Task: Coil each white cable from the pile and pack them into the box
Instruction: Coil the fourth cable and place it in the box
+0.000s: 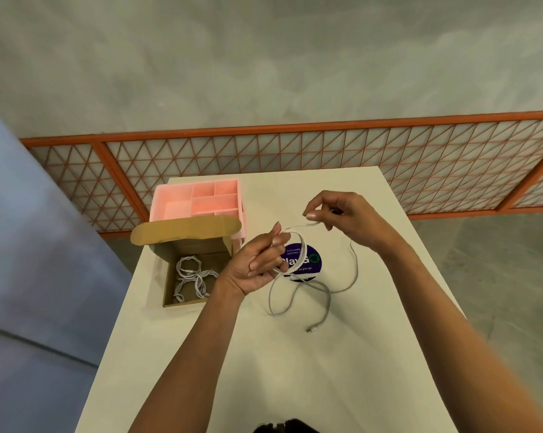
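Observation:
A white cable lies partly looped on the white table, its plug end near the middle. My left hand holds a coil of this cable above the table. My right hand pinches a further stretch of the same cable between thumb and fingers, raised to the right of the coil. An open brown cardboard box stands at the table's left edge, flap folded back. Several coiled white cables lie inside it.
A pink compartment organiser stands behind the box at the table's far left corner. A round purple sticker is on the table under the held coil. An orange lattice railing runs beyond the table's far edge.

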